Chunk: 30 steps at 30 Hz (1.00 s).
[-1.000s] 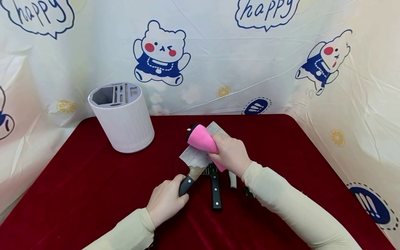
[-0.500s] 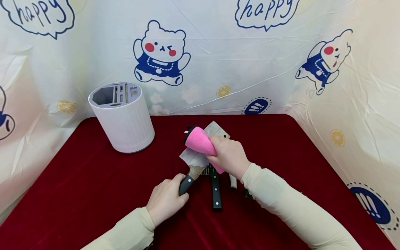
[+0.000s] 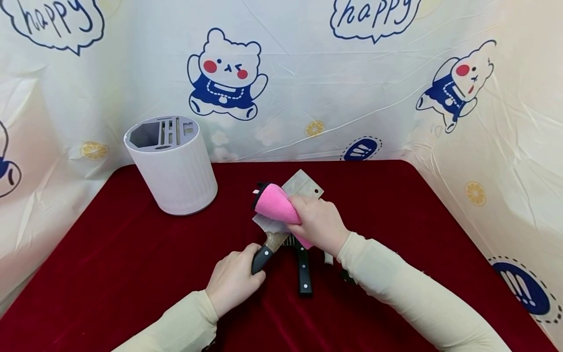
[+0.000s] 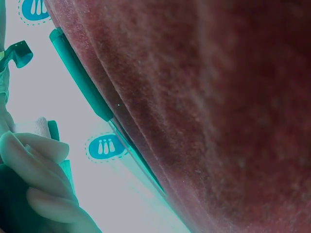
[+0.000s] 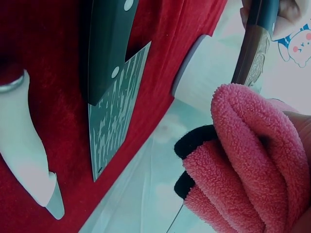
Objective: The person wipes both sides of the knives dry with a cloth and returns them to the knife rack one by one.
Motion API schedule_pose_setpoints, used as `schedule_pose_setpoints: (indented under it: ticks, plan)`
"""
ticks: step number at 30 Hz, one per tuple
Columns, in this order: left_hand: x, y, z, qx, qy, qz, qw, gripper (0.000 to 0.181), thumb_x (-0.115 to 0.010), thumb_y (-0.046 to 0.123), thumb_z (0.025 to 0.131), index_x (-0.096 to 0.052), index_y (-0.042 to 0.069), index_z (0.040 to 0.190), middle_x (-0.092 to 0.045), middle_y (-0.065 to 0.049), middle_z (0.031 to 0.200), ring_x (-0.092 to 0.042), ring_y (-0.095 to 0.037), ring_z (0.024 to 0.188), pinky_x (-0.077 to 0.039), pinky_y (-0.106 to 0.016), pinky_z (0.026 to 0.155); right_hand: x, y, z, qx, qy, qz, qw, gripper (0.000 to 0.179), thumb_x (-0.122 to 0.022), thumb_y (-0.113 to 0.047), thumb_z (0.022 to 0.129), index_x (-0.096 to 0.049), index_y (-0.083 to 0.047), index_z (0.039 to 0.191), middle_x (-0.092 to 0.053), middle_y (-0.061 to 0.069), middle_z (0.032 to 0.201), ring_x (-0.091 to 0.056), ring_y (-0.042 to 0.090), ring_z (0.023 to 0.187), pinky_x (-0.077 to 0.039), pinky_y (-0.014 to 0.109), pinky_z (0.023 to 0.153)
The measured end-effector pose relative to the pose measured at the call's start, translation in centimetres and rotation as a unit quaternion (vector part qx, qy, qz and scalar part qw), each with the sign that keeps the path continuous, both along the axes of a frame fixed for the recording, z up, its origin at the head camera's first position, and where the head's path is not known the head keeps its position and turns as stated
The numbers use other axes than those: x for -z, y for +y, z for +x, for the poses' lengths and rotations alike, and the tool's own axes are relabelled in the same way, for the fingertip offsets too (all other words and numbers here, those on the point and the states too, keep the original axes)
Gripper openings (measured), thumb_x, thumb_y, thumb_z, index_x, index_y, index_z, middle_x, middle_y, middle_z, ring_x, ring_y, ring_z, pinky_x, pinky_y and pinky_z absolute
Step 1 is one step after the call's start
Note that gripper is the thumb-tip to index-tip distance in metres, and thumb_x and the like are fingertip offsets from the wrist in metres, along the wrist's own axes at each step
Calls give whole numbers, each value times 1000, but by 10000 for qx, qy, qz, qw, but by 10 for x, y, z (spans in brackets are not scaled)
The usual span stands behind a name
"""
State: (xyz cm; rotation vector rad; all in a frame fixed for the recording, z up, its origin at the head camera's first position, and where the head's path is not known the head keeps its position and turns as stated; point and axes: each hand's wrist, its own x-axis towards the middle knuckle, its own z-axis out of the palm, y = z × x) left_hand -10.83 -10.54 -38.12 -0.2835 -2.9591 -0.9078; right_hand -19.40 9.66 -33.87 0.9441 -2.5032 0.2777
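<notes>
My left hand (image 3: pixel 235 276) grips the black handle (image 3: pixel 262 259) of a cleaver, whose broad grey blade (image 3: pixel 303 183) slants up to the right. Over that blade, my right hand (image 3: pixel 320 221) holds a folded pink cloth (image 3: pixel 276 204) with a black edge, which hides the blade's middle. In the right wrist view the fluffy cloth (image 5: pixel 252 145) covers most of the fingers. Below the cleaver lies a black-handled crinkle cutter (image 3: pixel 304 274); its ridged blade (image 5: pixel 121 111) shows in the right wrist view. Beside it is a white-handled tool (image 5: pixel 24 141).
A white round knife block (image 3: pixel 176 171) with a slotted grey top stands at the back left of the red-covered table (image 3: pixel 110 259). A small dark object (image 3: pixel 347 277) peeks out under the right forearm. Printed curtains (image 3: pixel 281 73) rise behind the table and at its sides.
The right hand and pink cloth have slid left and down along the cleaver blade, baring more of its far end. The left hand stays in nearly the same place.
</notes>
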Motion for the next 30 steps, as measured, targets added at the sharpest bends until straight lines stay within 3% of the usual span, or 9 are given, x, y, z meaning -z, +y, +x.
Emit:
schedule_pose_setpoints:
  ticks: [18, 30]
  plan:
    - [0, -1, -1, 18, -6, -23, 10000, 27, -69, 7, 74, -64, 10, 100, -49, 4, 58, -43, -11, 51, -36, -27, 45, 5, -3, 2, -446, 267, 150, 9985, 34, -82, -31, 80, -63, -14, 102, -71, 1, 93, -66, 13, 73, -56, 31, 58]
    - [2, 0, 0, 48, 6, -57, 10000, 25, -70, 7, 75, -64, 10, 99, -50, 4, 59, -44, -10, 51, -36, -27, 45, 5, -3, 6, -561, 264, 477, 9969, 39, -82, -32, 80, -65, -14, 111, -71, 0, 97, -69, 14, 78, -59, 32, 63]
